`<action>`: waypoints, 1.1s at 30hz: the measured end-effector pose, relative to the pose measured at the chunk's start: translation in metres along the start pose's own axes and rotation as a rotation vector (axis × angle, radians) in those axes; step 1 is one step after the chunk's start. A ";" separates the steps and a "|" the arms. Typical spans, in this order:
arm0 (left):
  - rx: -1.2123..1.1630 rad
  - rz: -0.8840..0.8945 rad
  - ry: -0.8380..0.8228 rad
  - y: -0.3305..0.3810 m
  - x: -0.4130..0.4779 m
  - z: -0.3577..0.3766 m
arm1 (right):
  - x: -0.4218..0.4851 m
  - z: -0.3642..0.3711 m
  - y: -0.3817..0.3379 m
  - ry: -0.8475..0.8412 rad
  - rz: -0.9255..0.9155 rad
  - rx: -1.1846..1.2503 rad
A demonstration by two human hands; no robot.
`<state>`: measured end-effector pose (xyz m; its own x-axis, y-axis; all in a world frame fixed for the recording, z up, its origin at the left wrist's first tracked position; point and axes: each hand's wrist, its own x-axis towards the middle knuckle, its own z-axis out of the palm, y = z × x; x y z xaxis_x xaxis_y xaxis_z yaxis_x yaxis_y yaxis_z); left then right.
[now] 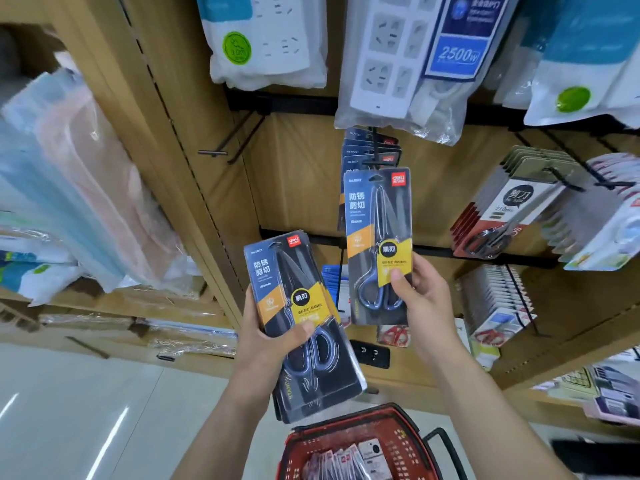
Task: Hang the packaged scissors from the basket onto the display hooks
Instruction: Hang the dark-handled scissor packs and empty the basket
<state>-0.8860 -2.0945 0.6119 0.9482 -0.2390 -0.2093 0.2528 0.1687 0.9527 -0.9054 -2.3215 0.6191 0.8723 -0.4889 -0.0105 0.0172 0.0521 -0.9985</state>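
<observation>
Before the wooden shelves (294, 174), the left hand (263, 344) grips stacked scissors packs (277, 271), the right hand (426, 299) holds a single pack (377, 220), above a red basket (398, 415) of more packs (346, 462).

Bagged power strips (384, 60) hang above; plastic folders (86, 188) fill the left shelf (86, 302).
</observation>
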 end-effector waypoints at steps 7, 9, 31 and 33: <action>0.010 0.013 -0.002 0.005 -0.001 -0.005 | 0.000 0.015 0.001 0.080 -0.013 -0.022; 0.008 0.011 0.001 0.005 -0.002 -0.007 | 0.005 0.019 0.001 0.115 -0.013 -0.034; 0.092 0.121 0.024 -0.003 -0.004 0.008 | -0.079 0.044 0.023 -0.352 0.139 -0.057; 0.082 0.116 0.036 -0.002 -0.002 0.009 | -0.081 0.046 0.026 -0.279 0.130 -0.016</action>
<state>-0.8906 -2.1030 0.6122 0.9768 -0.1879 -0.1027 0.1256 0.1142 0.9855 -0.9529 -2.2409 0.5964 0.9672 -0.2209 -0.1251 -0.1091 0.0836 -0.9905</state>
